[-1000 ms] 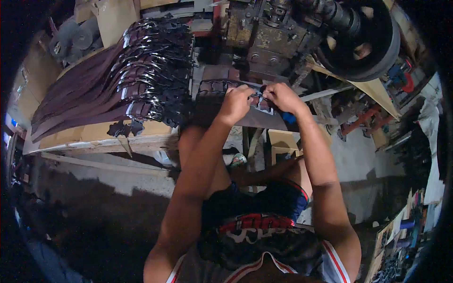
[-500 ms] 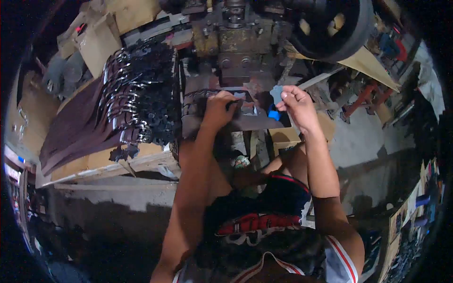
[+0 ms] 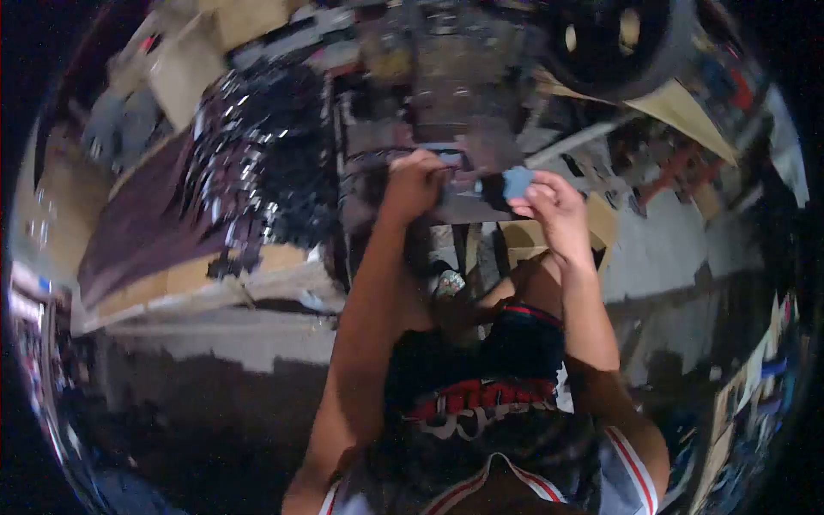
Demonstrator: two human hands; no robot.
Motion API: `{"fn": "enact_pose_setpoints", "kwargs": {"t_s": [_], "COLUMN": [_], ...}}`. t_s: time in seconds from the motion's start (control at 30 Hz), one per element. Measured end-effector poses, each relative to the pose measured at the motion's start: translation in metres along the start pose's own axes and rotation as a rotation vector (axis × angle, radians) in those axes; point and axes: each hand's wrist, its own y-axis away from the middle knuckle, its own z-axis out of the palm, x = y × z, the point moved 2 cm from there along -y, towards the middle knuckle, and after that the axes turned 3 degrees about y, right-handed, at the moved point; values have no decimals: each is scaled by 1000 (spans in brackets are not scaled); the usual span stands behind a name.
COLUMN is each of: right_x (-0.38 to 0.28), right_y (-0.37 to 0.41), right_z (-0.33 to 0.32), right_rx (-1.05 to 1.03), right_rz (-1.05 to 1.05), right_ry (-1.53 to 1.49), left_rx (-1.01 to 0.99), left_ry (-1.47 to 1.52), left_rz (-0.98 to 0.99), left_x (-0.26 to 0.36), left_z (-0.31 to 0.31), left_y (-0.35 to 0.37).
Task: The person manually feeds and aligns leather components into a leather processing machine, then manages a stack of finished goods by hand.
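Observation:
My right hand (image 3: 549, 204) pinches a flat grey-blue piece (image 3: 517, 184) between thumb and fingers, above the right part of the machine's work plate (image 3: 468, 209). My left hand (image 3: 415, 182) is over the left-middle of that plate, its fingers curled down; what they hold, if anything, is hidden and blurred. Just beyond the hands, a small pale patch (image 3: 446, 154) shows near the base of the machine (image 3: 455, 77). The whole view is smeared by motion.
On the left, a wooden table (image 3: 283, 270) bears a large pile of dark straps with shiny metal buckles (image 3: 249, 163). A big dark wheel (image 3: 605, 43) is at the upper right. A cardboard box (image 3: 601, 225) stands below the plate, and red metal parts (image 3: 678, 167) lie farther right.
The whole view has shifted slightly, with most things now lower or farther right. My right hand and its grey-blue piece are a little lower relative to the plate. The blue object under the piece no longer shows.

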Motion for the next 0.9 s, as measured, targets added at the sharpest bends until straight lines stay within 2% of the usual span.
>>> {"fn": "enact_pose_setpoints", "kwargs": {"t_s": [0.07,0.13,0.2,0.3,0.4,0.47,0.53,0.73,0.9], "right_x": [7,18,34,44,43,38,27,15,19], "right_y": [6,8,11,19,29,34,39,52,54], "right_z": [-3,-22,-43,-77,-104,-119,-123,-135,-126], "right_rx": [60,90,121,165,174,209,242,297,262], "right_rz": [15,9,-6,-22,-47,-77,-94,-115,-109], "right_ry": [63,94,95,94,169,250,312,361,348], "left_rx": [24,105,52,104,26,51,19,108,5], "left_ry": [-76,-93,-66,-43,-85,-55,-34,-31,-31], "left_rz": [65,18,-98,-113,-181,-200,-230,-181,-243], "left_x": [-12,0,8,-1,1,-4,-5,-11,-13], "left_z": [5,3,-5,3,2,9,9,17,17], "left_y": [6,8,10,14,13,13,14,13,11]}}
